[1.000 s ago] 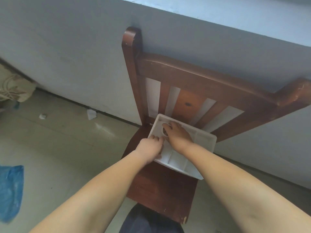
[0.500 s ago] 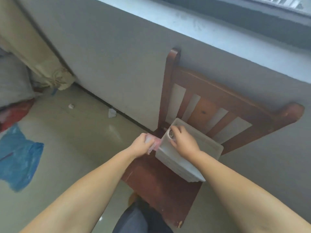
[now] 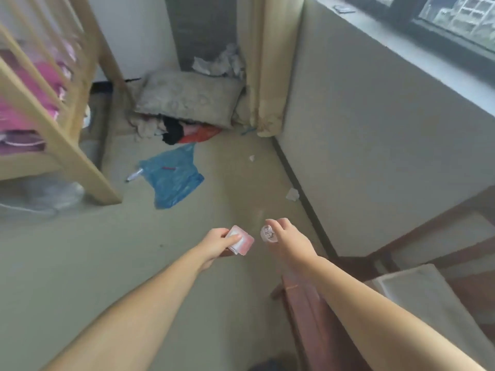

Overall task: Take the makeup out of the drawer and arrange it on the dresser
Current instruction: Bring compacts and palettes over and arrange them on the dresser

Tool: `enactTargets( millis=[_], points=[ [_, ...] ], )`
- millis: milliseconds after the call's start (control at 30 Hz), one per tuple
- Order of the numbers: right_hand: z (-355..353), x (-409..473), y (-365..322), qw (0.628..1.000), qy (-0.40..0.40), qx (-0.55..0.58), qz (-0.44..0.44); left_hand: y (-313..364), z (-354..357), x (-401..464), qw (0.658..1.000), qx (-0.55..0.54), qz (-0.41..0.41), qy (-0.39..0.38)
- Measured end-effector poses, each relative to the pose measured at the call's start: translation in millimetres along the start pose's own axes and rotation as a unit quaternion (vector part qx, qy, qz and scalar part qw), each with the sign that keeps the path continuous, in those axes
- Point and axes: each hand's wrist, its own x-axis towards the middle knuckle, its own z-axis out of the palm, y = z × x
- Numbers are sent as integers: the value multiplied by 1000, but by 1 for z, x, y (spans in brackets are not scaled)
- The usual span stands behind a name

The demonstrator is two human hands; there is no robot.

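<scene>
Left fingers: they are pressed tight on the pink case, with the thumb laid flat on top and the other fingers hidden under it.
Left hand: the case is held out over the floor.
Pink case: it is small, flat and square, with a see-through lid. It is likely light and stiff. The lid looks smooth, so it could slip. It is best held by its two flat sides, as it is now.
Right fingers: they are closed around the round jar, at its rim.
Right hand: the jar is held up just beside the pink case, and the two are not touching.
Round jar: it is small and white, with dark marks on its top. It is judged to be light and hard. It could roll if it is dropped, so it is best held around its side.
Drawer tray: it is white and is left on the brown chair, low on the right.
Floor: a blue bag and bits of paper are seen lying on it.
Dresser: it is not seen in this view, so the place for the makeup cannot be told.
</scene>
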Motion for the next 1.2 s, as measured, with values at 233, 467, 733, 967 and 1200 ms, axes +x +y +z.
enactTargets(
  millis=[233,467,733,967,1200],
  points=[
    [89,45,-235,982,-44,-34,-180,-84,-210,-109,979,-117,-13,166],
    [172,52,-448,942,-115,-53,-312,-173,-383,-233,931,-214,-42,293],
    [241,67,-623,867,-167,-107,-458,-248,-501,-323,867,-272,-58,413],
    [300,101,-791,768,-205,-158,-586,-281,-613,-368,794,-336,-82,500],
    [363,99,-963,642,-252,-185,-700,-324,-707,-443,686,-402,-91,599]
  ],
)
